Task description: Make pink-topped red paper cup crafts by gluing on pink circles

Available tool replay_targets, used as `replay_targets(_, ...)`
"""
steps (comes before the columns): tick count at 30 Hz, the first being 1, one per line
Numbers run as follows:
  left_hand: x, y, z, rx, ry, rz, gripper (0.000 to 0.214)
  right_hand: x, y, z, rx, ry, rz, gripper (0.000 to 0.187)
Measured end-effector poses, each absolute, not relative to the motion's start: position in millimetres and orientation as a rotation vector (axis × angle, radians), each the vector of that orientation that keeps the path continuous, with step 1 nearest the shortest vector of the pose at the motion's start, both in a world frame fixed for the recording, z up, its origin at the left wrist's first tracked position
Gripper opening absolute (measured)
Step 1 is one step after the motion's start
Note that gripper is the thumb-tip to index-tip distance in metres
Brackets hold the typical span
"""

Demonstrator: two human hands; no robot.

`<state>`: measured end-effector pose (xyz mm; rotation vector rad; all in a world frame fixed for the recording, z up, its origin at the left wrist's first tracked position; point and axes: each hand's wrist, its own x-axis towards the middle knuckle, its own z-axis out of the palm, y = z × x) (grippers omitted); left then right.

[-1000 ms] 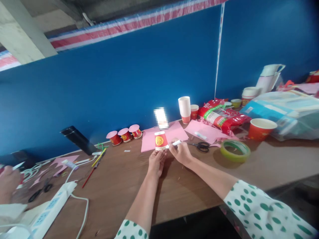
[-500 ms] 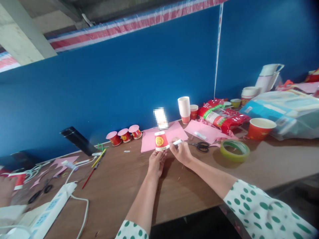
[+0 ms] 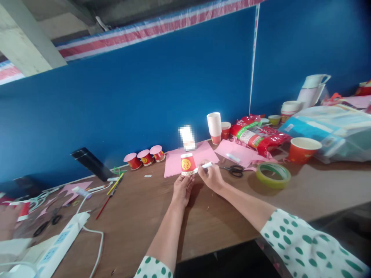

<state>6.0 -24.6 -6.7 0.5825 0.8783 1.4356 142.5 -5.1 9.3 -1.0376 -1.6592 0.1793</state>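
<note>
My left hand (image 3: 183, 189) grips the lower edge of a red paper cup (image 3: 188, 164) with a round yellow print. The cup is upside down, its narrow white end on top. In my right hand (image 3: 213, 177) is a white pen-shaped stick (image 3: 205, 166), its tip at the cup's lower right edge; whether it touches I cannot tell. Behind the cup lie sheets of pink paper (image 3: 173, 164). Black-handled scissors (image 3: 236, 171) rest just right of my right hand.
Several red cups with pink discs on top, one cup (image 3: 158, 153) among them, stand left. Rightward are a tape roll (image 3: 273, 176), an orange cup (image 3: 303, 150), stacked cups (image 3: 214, 125) and a red packet (image 3: 257, 135). A power strip (image 3: 59, 243) and another person's hand (image 3: 8, 218) are at left.
My hands, the cup and the white stick have barely moved. At far left, the other person's hand has shifted slightly over a red and white item.
</note>
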Motion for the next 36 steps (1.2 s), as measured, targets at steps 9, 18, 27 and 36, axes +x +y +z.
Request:
replay_targets(9,4.1,-24.2,-9.9,0.592,0.87,1.44,0.018,142.3,-6.5,11.0,-1.051,-1.688,0.205,0.015)
replay_targets(18,3.2,-23.8,-11.5,0.62,0.868,1.441,0.012,141.2,-5.2,7.6,-1.059,-1.712,0.222,0.015)
replay_targets(27,5.1,-23.8,-11.2,0.631,0.854,1.449,0.015,142.4,-5.2,7.7,-1.063,-1.73,0.241,0.015)
replay_targets(36,4.8,-25.1,-10.4,0.69,0.838,1.411,0.024,142.2,-6.3,9.0,-1.047,-1.728,0.23,0.015)
